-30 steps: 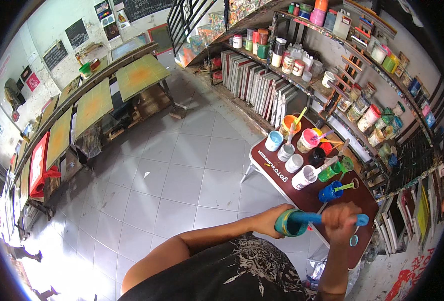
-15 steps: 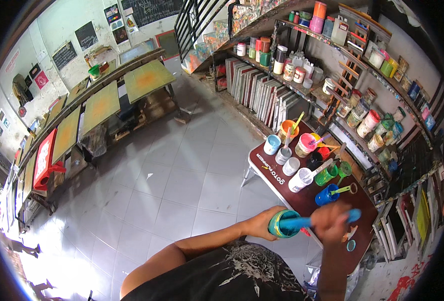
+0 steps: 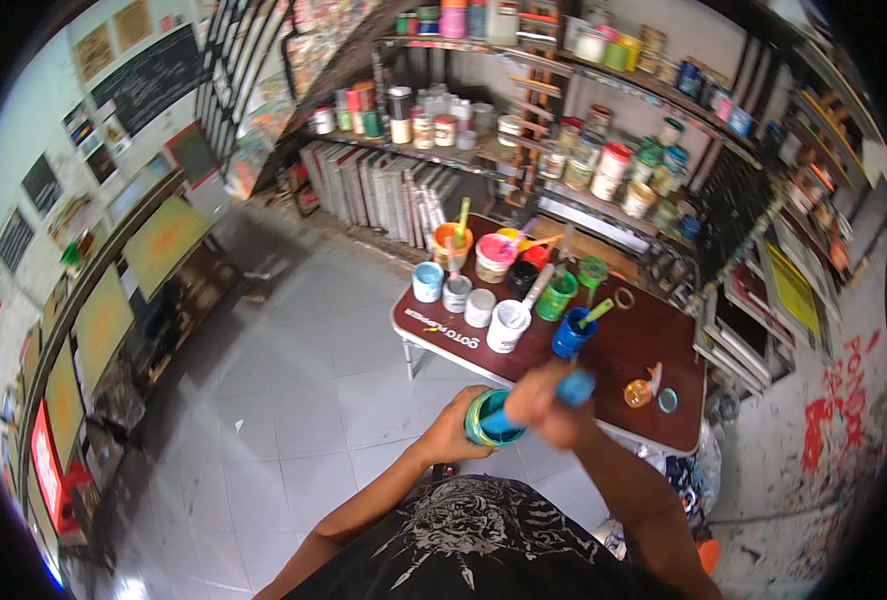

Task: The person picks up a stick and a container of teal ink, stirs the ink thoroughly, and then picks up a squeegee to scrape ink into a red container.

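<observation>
My left hand [image 3: 453,432] holds a green paint tub [image 3: 485,418] in front of my chest, its mouth tipped toward my right. My right hand [image 3: 548,405] grips a blue stirring stick [image 3: 573,388] whose lower end sits in blue paint inside the tub. Both hands hover over the near edge of a small dark red table [image 3: 633,345]. On the table stand several paint pots, among them a blue pot [image 3: 568,335] with a green stick, a white pot [image 3: 508,325] and an orange pot [image 3: 452,243].
Shelves [image 3: 583,150] loaded with paint jars line the wall behind the table. Stacked screen frames [image 3: 383,190] lean under them. A long workbench with yellow boards [image 3: 93,320] runs along the left. Grey tiled floor [image 3: 283,390] lies between. Red paint stains mark the floor at right.
The view has swung and tilted, so the table and shelves sit more centred. My hands keep the tub and stick, and the stick has shifted slightly in the tub.
</observation>
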Available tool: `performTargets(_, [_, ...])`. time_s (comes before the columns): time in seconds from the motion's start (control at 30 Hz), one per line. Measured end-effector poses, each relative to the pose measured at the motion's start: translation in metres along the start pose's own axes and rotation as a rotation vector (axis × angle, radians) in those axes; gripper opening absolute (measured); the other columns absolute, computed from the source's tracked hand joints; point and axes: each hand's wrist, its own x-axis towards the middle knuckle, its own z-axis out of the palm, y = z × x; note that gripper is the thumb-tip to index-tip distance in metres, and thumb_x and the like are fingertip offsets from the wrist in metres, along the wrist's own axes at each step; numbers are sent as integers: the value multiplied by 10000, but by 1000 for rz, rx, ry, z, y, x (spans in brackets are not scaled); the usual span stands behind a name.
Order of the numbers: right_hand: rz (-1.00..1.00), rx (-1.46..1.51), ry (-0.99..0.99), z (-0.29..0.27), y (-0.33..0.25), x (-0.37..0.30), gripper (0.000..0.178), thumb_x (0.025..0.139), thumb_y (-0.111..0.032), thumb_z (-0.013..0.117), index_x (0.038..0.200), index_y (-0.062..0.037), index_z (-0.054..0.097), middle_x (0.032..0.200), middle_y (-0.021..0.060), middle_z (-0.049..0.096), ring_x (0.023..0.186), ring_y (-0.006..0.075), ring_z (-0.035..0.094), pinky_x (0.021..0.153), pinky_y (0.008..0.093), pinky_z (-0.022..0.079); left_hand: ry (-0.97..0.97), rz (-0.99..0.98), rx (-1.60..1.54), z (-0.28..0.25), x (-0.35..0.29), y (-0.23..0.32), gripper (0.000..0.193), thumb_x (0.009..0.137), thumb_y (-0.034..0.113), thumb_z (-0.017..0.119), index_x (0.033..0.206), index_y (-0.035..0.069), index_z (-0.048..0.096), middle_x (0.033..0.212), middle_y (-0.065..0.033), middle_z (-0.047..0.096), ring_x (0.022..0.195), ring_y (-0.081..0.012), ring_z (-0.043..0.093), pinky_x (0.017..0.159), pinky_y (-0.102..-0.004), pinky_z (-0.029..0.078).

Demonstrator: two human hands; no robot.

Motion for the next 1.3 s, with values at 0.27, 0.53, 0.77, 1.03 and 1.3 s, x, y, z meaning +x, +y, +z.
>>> performTargets(0.27, [89,58,67,-29,-22,-9,299,886,-242,577,689,-18,553,599,80,545,530,202,494,519,312,378,-134,89,21,10,13,-12,858,531,179,807,1264,26,388,1155,-150,513,1086,-258,511,948,-361,397])
performTargets(0.53, [151,104,222,-27,-30,-22,330,866,-279,598,628,-68,513,546,20,459,490,179,430,490,306,341,-224,107,-42,27,17,10,815,534,170,800,1236,25,411,1129,-144,524,1051,-275,526,929,-361,407])
performTargets(0.77, [71,-72,84,-29,-18,-27,157,839,-205,639,776,-72,586,622,46,524,571,173,491,551,299,384,-240,58,-25,20,21,3,865,542,174,801,1269,8,365,1165,-139,510,1095,-242,509,953,-349,383])
performTargets(1.03, [78,-122,38,-22,-31,-8,244,840,-247,645,694,-72,556,561,33,509,510,160,469,529,299,387,-210,81,-93,16,22,-13,858,539,188,805,1257,5,374,1136,-145,514,1064,-241,518,928,-353,407])
performTargets(1.3, [99,101,160,-30,-20,-12,224,840,-196,641,697,-61,533,636,56,524,585,140,490,553,281,403,-230,67,-154,21,26,-17,825,533,170,804,1228,6,392,1093,-123,533,1036,-232,529,917,-356,404])
